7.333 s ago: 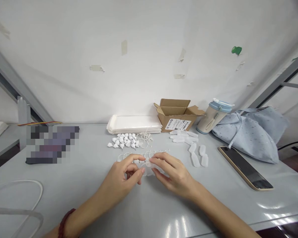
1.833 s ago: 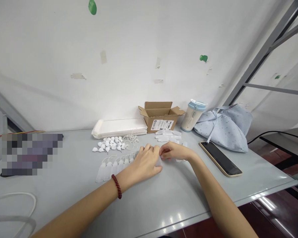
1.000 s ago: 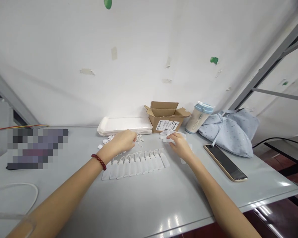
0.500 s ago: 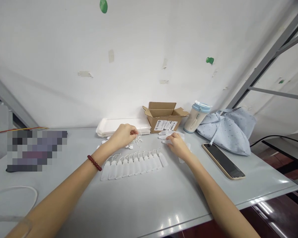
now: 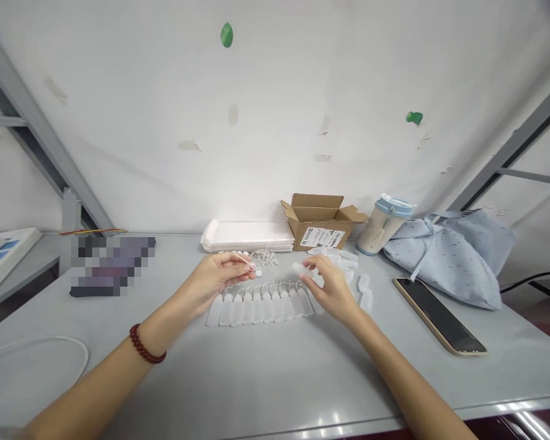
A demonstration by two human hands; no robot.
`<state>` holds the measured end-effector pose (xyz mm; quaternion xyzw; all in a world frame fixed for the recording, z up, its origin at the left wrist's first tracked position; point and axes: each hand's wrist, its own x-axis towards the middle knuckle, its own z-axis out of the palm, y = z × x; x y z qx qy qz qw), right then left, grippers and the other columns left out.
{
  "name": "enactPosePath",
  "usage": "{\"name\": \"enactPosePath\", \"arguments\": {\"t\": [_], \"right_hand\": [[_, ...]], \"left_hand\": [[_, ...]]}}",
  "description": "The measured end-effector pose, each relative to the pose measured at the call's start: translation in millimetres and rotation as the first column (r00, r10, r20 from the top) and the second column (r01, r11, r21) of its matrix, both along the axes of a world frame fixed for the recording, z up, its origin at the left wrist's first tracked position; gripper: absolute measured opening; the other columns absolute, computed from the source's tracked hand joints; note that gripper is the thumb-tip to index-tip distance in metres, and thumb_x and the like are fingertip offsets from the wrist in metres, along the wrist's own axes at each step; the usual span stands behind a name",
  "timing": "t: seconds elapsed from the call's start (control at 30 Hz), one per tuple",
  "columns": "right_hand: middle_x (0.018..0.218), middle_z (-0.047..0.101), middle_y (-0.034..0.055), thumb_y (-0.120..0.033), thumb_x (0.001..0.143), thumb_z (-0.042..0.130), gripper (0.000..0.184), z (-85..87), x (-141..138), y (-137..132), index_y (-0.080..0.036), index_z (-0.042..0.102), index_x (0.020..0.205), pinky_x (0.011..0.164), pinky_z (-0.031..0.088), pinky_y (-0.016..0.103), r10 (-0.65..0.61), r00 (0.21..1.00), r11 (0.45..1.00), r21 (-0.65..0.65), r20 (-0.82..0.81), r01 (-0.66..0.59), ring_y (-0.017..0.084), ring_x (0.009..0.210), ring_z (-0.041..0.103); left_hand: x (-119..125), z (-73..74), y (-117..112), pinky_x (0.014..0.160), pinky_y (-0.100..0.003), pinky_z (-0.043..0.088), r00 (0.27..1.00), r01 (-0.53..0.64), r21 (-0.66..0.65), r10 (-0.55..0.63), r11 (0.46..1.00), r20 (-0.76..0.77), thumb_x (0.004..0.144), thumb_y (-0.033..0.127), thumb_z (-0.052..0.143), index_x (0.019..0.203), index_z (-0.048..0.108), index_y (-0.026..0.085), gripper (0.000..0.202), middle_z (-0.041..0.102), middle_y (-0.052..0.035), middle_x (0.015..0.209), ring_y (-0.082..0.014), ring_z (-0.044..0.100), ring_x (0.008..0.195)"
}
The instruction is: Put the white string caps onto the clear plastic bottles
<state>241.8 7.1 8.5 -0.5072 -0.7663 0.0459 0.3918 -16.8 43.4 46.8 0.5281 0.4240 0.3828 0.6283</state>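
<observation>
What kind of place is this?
Probably a workshop or packing room, though I can't be sure: a grey table holds a row of cloudy pieces, an open cardboard box and a flat white stack.

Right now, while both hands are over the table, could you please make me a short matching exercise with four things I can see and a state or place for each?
Column one:
1. Left hand
2. Cardboard box
3. Phone
4. Tumbler

Column two:
a. lying flat, nearer the camera than the blue bag
b. pinching a small white piece
c. topped with a blue lid
d. standing with its flaps open

Right pairs: 1-b, 2-d, 3-a, 4-c.
</observation>
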Motion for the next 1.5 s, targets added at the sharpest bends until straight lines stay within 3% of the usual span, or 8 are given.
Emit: {"name": "enactPosePath", "arguments": {"t": [0.13,0.27,0.4,0.67,0.83,1.17,1.37,1.5], "right_hand": [[0.095,0.059,0.0094,-0.021,0.088,0.052,0.011,-2.1,-30,-13,-0.02,0.052,0.099,0.077,0.046,0.035,0.136,0.99,0.989,0.061,-0.023,-0.134,0.021,0.09,0.055],[0.09,0.06,0.0056,-0.021,0.086,0.056,0.012,0.3,-52,-30,-0.022,0.053,0.098,0.071,0.047,0.031,0.233,0.96,0.969,-0.048,-0.157,-0.243,0.018,0.082,0.055],[0.089,0.061,0.0028,-0.022,0.085,0.06,0.014,2.7,-57,-41,-0.023,0.056,0.097,0.07,0.047,0.029,0.233,0.938,0.951,-0.14,-0.256,-0.274,0.015,0.077,0.055],[0.091,0.06,0.0026,-0.026,0.083,0.062,0.012,2.2,-58,-43,-0.023,0.06,0.095,0.069,0.054,0.027,0.185,0.877,0.9,-0.282,-0.444,-0.333,0.014,0.08,0.059],[0.093,0.061,0.0041,-0.022,0.083,0.061,0.015,-0.2,-59,-43,-0.023,0.06,0.098,0.065,0.055,0.026,0.215,0.906,0.927,-0.216,-0.364,-0.307,0.015,0.082,0.059],[0.091,0.059,0.0049,-0.018,0.084,0.059,0.017,1.0,-59,-46,-0.023,0.06,0.1,0.06,0.052,0.026,0.284,0.916,0.936,-0.127,-0.283,-0.329,0.016,0.081,0.057],[0.085,0.058,0.0035,-0.021,0.084,0.061,0.014,3.5,-57,-44,-0.022,0.061,0.098,0.056,0.051,0.024,0.252,0.923,0.943,-0.138,-0.292,-0.301,0.015,0.077,0.056],[0.084,0.057,0.0038,-0.021,0.083,0.062,0.013,2.1,-56,-43,-0.02,0.061,0.096,0.054,0.049,0.023,0.247,0.925,0.944,-0.144,-0.289,-0.297,0.014,0.075,0.055]], "left_hand": [[-1,-15.2,-13,0.09,-0.028,0.05,0.988,-0.018,-0.129,0.038,0.991,0.152,0.07,0.021,0.075,0.081,0.069,0.014,0.015,0.07,-0.0036,0.085,-0.0159,0.068,0.083],[8,-17.7,-33,0.089,-0.027,0.05,0.969,0.1,-0.195,-0.051,0.976,0.243,0.069,0.022,0.075,0.081,0.07,0.014,0.015,0.07,-0.0039,0.078,-0.0164,0.067,0.082],[14,-14.8,-46,0.088,-0.029,0.049,0.96,0.148,-0.159,-0.103,0.976,0.262,0.073,0.026,0.072,0.083,0.071,0.015,0.015,0.071,-0.004,0.076,-0.0167,0.067,0.084],[15,-16.7,-49,0.079,-0.023,0.051,0.946,0.113,-0.21,-0.041,0.971,0.322,0.069,0.024,0.076,0.078,0.071,0.015,0.013,0.067,-0.0008,0.073,-0.0131,0.065,0.075],[15,-16.4,-48,0.077,-0.021,0.052,0.942,0.101,-0.252,-0.012,0.963,0.334,0.067,0.023,0.078,0.077,0.072,0.016,0.014,0.068,-0.0012,0.076,-0.012,0.064,0.072],[20,-19.7,-54,0.072,-0.023,0.052,0.992,0.06,-0.124,-0.045,0.991,0.115,0.073,0.029,0.071,0.078,0.074,0.018,0.013,0.069,-0.0021,0.073,-0.0135,0.063,0.07],[24,-19.3,-59,0.051,-0.024,0.051,0.997,0.027,0.122,-0.017,0.992,-0.081,0.079,0.034,0.061,0.081,0.073,0.02,0.019,0.062,-0.0018,0.074,-0.0121,0.057,0.055],[24,-18.3,-64,0.049,-0.023,0.051,0.987,0.035,0.24,0.003,0.97,-0.16,0.083,0.036,0.055,0.085,0.072,0.021,0.023,0.061,-0.0018,0.081,-0.0105,0.055,0.054]]}}
